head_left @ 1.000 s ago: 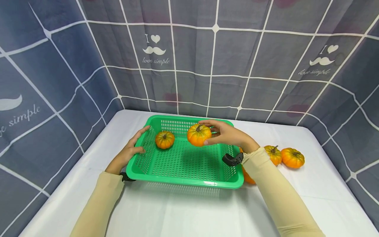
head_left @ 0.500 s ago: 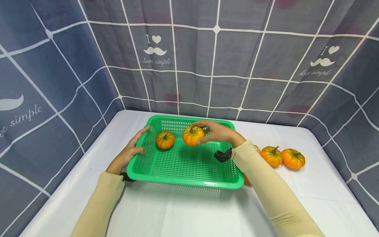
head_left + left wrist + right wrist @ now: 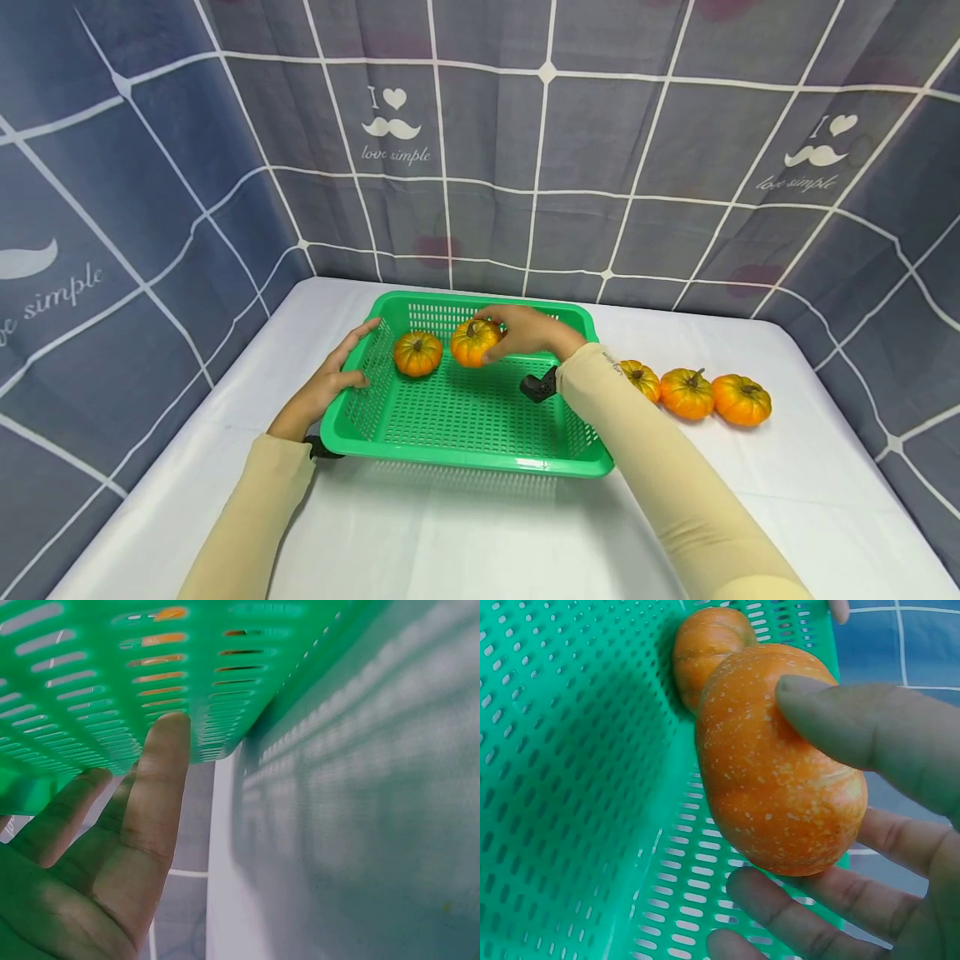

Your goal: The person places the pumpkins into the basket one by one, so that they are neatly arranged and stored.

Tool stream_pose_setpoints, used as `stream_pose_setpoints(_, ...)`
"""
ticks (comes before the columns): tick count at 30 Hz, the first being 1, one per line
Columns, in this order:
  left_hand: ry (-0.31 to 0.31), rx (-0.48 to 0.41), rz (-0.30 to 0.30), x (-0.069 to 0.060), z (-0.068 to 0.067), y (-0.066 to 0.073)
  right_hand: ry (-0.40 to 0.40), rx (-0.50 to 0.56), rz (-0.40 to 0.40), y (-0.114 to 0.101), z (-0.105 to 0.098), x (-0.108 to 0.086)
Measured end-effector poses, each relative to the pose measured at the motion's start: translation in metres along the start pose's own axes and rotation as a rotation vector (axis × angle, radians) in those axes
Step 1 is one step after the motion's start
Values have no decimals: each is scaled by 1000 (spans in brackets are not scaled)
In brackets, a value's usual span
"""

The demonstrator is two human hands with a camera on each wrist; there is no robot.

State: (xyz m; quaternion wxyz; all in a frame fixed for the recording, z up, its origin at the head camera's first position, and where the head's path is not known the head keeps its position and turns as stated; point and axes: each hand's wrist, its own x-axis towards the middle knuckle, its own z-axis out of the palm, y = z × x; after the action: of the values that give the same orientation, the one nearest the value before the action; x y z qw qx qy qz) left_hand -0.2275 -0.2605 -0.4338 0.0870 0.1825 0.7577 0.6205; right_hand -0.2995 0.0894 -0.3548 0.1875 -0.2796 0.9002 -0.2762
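Observation:
A small orange pumpkin [image 3: 474,342] is gripped between the thumb and fingers of my right hand [image 3: 525,329], held inside the green basket [image 3: 465,457] toward its back. In the right wrist view the thumb presses on the held pumpkin [image 3: 780,765], with fingers beneath it. Just left of it, another pumpkin [image 3: 417,354] sits in the basket's back left corner. My left hand [image 3: 327,383] holds the basket's left side, thumb over the rim; the left wrist view shows its fingers [image 3: 157,780] against the outside of the slotted wall [image 3: 90,690].
Right of the basket, three pumpkins stand in a row on the white tablecloth [image 3: 480,533]: one [image 3: 640,380] partly behind the right sleeve, one in the middle [image 3: 686,394] and one at the end [image 3: 741,400]. A grey checked curtain [image 3: 487,142] hangs behind.
My right hand has carried its pumpkin leftward, closer to the one in the basket. The right sleeve has shifted left too, uncovering more of the pumpkin row. My left hand has stayed in place.

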Motion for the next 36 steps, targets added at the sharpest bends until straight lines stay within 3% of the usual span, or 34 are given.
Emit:
stream_pose_setpoints(16, 5, -3, -12, 0, 0, 2, -19, -31, 0, 14, 28, 22)
stream_pose_setpoints(36, 7, 2, -5, -1, 1, 1, -22, 36, 51, 26, 42, 23)
